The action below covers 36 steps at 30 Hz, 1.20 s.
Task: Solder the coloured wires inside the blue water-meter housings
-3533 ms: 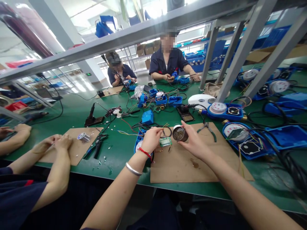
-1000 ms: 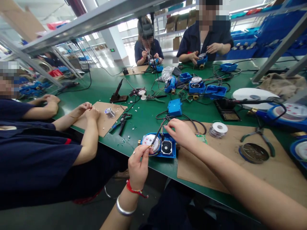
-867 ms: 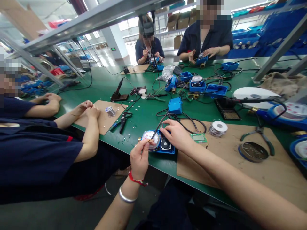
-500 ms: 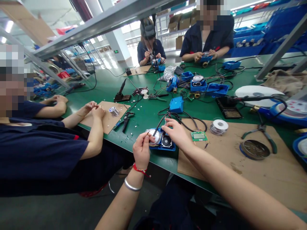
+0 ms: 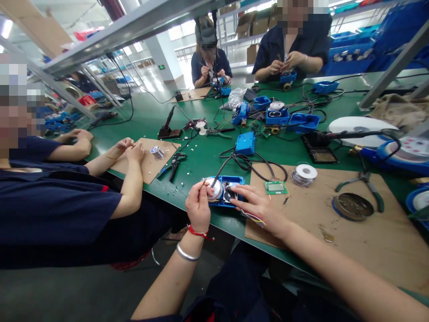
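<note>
My left hand (image 5: 198, 205) is closed in a pinch at the end of a black cable (image 5: 220, 170), beside a blue meter housing (image 5: 231, 180). A round white-silver disc (image 5: 212, 188) fills the housing's left part, partly hidden by my fingers. My right hand (image 5: 259, 206) lies with fingers stretched over the housing's right part, fingertips at a black round piece (image 5: 229, 195). Thin coloured wires (image 5: 254, 218) show below that hand; whether it grips them is hidden. The cable runs back to a loose coil beside a blue box (image 5: 245, 143).
Cardboard (image 5: 348, 250) on the right bears a green circuit board (image 5: 275, 187), a solder wire spool (image 5: 304, 174), a round tin (image 5: 353, 206) and pliers (image 5: 363, 178). Wire strippers (image 5: 174, 166) lie left. A soldering iron stand (image 5: 320, 150) is behind. Co-workers sit left and opposite.
My right hand has come down from the raised cable to the housing's right part, its fingers now stretched out. Coloured wires have come into view below it. My left hand stays in its pinch.
</note>
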Each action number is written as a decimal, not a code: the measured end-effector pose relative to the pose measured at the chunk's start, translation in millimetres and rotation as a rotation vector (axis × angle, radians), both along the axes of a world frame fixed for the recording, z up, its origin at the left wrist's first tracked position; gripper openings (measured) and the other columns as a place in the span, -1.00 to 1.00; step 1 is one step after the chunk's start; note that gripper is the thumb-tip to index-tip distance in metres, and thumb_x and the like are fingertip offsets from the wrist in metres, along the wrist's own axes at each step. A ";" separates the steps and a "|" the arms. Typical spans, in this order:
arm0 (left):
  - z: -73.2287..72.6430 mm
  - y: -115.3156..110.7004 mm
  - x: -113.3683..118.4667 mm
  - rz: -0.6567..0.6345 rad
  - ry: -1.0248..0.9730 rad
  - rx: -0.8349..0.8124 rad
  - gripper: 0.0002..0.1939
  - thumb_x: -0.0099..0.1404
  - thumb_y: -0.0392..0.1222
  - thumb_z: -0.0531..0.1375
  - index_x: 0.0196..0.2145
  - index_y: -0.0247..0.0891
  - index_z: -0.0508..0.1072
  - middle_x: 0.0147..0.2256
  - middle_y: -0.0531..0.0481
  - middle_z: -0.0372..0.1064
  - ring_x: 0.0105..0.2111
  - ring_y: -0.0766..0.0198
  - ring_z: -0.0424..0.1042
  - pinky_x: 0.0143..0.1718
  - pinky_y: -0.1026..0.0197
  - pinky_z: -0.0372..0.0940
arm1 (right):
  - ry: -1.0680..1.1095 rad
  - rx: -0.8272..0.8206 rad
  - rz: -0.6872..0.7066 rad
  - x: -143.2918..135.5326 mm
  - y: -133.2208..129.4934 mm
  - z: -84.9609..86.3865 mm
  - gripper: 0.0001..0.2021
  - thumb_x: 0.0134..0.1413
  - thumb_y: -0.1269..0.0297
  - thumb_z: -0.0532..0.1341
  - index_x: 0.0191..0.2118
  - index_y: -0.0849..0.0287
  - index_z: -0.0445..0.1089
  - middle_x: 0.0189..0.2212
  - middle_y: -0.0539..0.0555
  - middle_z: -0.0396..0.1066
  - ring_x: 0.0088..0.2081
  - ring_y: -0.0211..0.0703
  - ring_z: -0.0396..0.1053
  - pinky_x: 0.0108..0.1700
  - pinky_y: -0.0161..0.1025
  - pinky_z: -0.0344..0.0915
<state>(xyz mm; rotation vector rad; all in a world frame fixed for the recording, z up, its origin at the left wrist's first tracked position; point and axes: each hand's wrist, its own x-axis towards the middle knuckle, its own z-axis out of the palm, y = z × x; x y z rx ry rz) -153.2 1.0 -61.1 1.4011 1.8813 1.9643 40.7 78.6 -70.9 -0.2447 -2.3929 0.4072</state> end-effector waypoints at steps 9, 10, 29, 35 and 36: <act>1.2 1.2 0.7 0.000 -0.023 -0.002 -0.78 0.39 -0.11 0.06 -0.18 -0.24 0.44 -0.51 0.08 0.34 -0.40 0.29 0.45 -0.21 0.19 0.34 | -0.028 0.035 -0.182 -3.2 65.7 25.1 -0.51 0.29 0.49 -0.04 0.28 0.01 0.13 0.33 0.14 0.00 0.26 -0.04 0.12 0.20 0.01 0.21; 1.6 1.2 1.1 0.004 -0.025 -0.003 -0.78 0.39 -0.10 0.06 -0.18 -0.24 0.44 -0.51 0.08 0.34 -0.40 0.29 0.45 -0.21 0.20 0.34 | -0.047 0.012 -0.201 -8.9 72.5 27.9 -0.56 0.30 0.44 -0.03 0.24 0.05 0.19 0.28 0.16 0.09 0.22 -0.03 0.18 0.18 -0.02 0.24; -2.1 -0.2 2.9 0.013 -0.041 0.002 -0.78 0.41 -0.11 0.04 -0.19 -0.24 0.42 -0.50 0.07 0.34 -0.39 0.29 0.45 -0.20 0.17 0.36 | -0.224 -0.003 -0.145 -42.9 43.0 42.4 -0.71 0.31 0.41 0.03 0.07 0.21 0.33 -0.15 0.12 0.50 -0.12 -0.07 0.41 0.05 -0.06 0.11; -0.7 1.0 5.3 0.021 -0.036 0.021 -0.80 0.42 -0.13 0.03 -0.19 -0.23 0.41 -0.51 0.09 0.31 -0.41 0.31 0.44 -0.22 0.19 0.36 | -0.205 0.011 -0.112 -40.9 36.2 46.5 -0.75 0.28 0.42 0.07 -0.04 0.13 0.44 -0.11 0.10 0.49 -0.06 -0.08 0.38 0.17 0.03 -0.05; -0.5 1.0 5.4 0.024 -0.035 0.019 -0.80 0.42 -0.12 0.03 -0.19 -0.23 0.41 -0.51 0.09 0.31 -0.41 0.31 0.44 -0.21 0.19 0.36 | -0.211 0.018 -0.109 -41.6 35.6 47.7 -0.76 0.27 0.40 0.09 -0.05 0.12 0.45 -0.11 0.09 0.49 -0.06 -0.07 0.37 0.20 0.05 -0.08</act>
